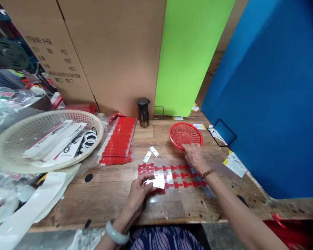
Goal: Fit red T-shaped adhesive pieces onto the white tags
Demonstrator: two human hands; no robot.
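My left hand point(139, 191) pinches a small white card point(158, 181) between thumb and fingers, just above a clear sheet of red T-shaped stickers point(176, 176). My right hand point(195, 157) is at the near rim of a small red plastic basket point(184, 133), its fingers closed at the edge. The basket's inside shows red mesh, and part of its near side is hidden by that hand. Two small white cards point(150, 153) lie on the wooden table beyond the sticker sheet.
A large cream basket point(5, 149) holding printed cards and black-and-white rings stands at left. Red sticker sheets point(120, 137) are stacked beside it. A dark jug point(143, 113) stands before cardboard point(114, 55) and a green panel point(190, 52). A blue panel point(271, 104) bounds the right.
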